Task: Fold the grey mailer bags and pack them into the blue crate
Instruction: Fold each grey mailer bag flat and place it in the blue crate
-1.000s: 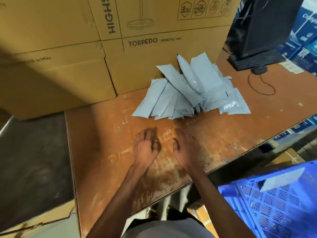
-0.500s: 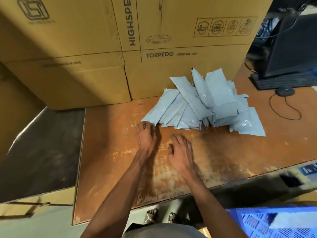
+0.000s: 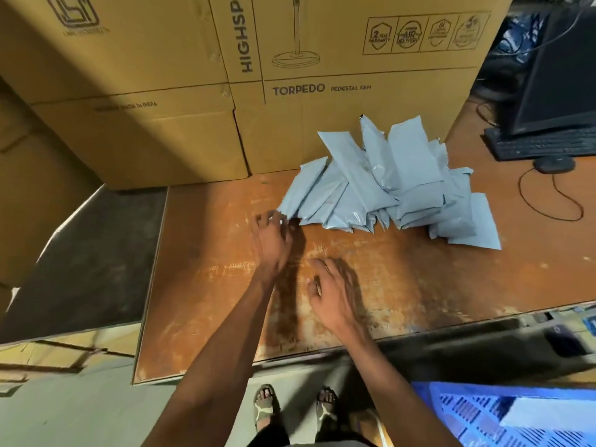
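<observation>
Cardboard box (image 3: 354,101) behind grey mailer bags (image 3: 380,185) reads "TORPEDO PEDESTAL FAN".

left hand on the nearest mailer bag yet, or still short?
Touching. In the head view the left hand's fingertips meet the near corner of the leftmost grey mailer bag; no table shows between them.

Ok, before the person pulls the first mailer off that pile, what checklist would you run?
1. Left hand reaches the leftmost grey plastic mailer bag: ok, fingertips at its near corner.
2. Firm grip on that bag: cannot tell.
3. Right hand free to help: ok, it holds nothing and hovers over the worn orange tabletop.
4. Folding space in front of the pile: ok, bare table there.
5. Blue slotted plastic crate within view: ok, at lower right below the table edge.
6. Room in the crate: cannot tell, mostly out of frame.
</observation>
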